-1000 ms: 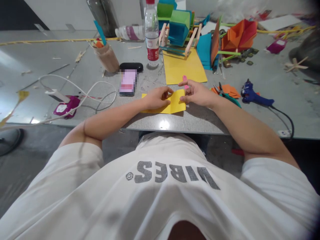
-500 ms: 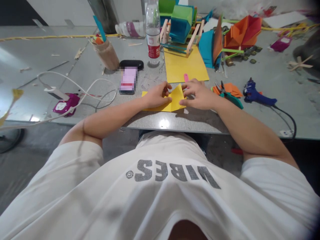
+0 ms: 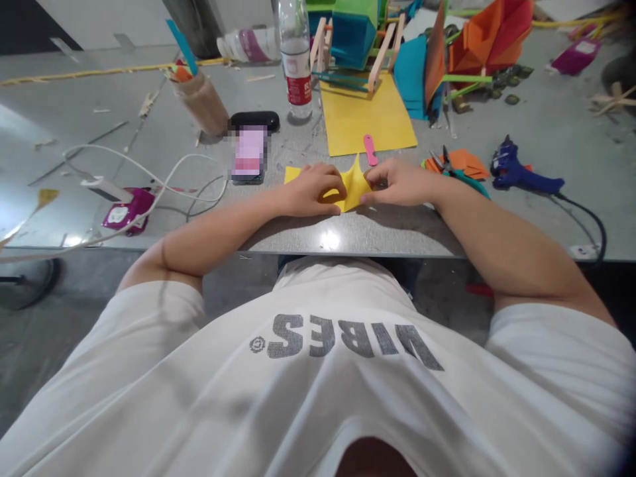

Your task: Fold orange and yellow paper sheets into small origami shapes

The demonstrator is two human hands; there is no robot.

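A folded piece of yellow paper (image 3: 355,185) lies near the table's front edge, its right part bent up into a peak. My left hand (image 3: 318,190) rests over the paper's left part with curled fingers, holding it against the table. At the paper's right end, my right hand (image 3: 397,182) pinches the raised flap between thumb and fingers. Just beyond the right hand lies a small pink tool (image 3: 370,150), perhaps a cutter, by a larger yellow sheet (image 3: 368,122).
To the right are pliers (image 3: 454,173) on orange paper and a blue glue gun (image 3: 527,173) with its cord. A phone (image 3: 250,151), a water bottle (image 3: 298,73) and a stick-filled jar (image 3: 203,105) stand left of the sheet. Coloured paper-and-stick models (image 3: 352,40) fill the back.
My right fingers have closed on the paper's right flap, which now curves more upright. My left hand has flattened further over the paper. The pink tool shows more fully, and the view has shifted slightly.
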